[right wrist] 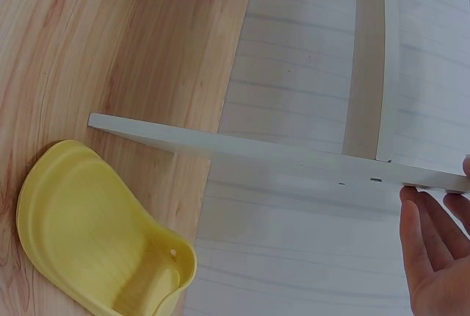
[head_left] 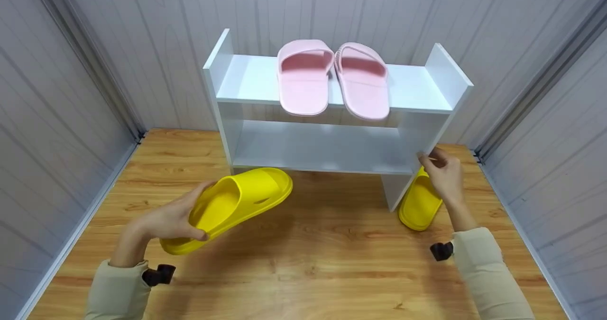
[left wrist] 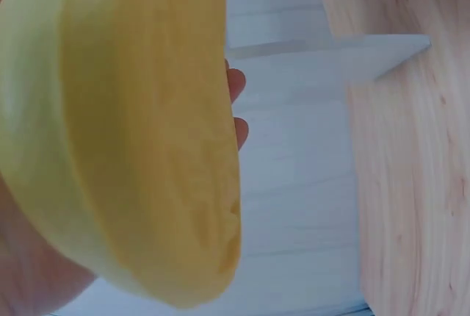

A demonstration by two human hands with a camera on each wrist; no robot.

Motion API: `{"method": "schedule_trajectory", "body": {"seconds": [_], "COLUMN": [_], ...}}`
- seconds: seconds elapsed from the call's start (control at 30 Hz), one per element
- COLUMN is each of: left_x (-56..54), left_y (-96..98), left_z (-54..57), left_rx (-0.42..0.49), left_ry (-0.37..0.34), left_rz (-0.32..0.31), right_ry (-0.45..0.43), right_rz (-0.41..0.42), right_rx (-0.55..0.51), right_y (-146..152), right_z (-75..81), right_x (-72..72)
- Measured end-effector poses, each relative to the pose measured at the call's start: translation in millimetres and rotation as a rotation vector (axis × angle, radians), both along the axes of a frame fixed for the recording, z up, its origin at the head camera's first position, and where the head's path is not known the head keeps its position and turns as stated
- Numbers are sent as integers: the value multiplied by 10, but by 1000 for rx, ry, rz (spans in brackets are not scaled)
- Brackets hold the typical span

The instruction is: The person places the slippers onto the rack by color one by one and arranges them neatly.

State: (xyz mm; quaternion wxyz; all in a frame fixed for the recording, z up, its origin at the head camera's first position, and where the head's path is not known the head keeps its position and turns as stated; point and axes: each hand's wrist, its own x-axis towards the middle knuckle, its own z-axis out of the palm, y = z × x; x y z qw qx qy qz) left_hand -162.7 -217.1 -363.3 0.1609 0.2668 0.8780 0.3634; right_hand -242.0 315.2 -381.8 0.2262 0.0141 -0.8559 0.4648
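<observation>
Nearest, the left hand (head_left: 173, 218) grips a yellow slipper (head_left: 260, 186) round its heel, above the wood-look floor (head_left: 303, 277); it looks light and flexible, the heel rim a sure hold. Farther, the right hand (head_left: 448, 177) pinches the white rack's side panel (head_left: 420, 130), above a second yellow slipper (head_left: 419, 207); pink slippers (head_left: 304, 95) sit on top.

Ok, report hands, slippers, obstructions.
Left hand holding yellow slipper. Right hand gripping rack's side. Second yellow slipper on floor beside it. Pink slippers occupy middle of top shelf.
</observation>
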Motion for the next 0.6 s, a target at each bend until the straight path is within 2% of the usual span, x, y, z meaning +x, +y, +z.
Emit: {"method": "schedule_trajectory", "body": {"seconds": [0.13,0.3,0.6], "left_x": [-5,-22,-33], "left_y": [16,60,274], "left_z": [11,15,49], "left_rx": [27,37,29], "left_ry": [8,31,106], "left_rz": [3,28,61], "right_ry": [34,20,11], "right_rz": [7,-9,-15], "right_rx": [1,25,22], "right_y": [3,6,0], "right_z": [-13,-6,-8], "right_x": [-14,-6,0]}}
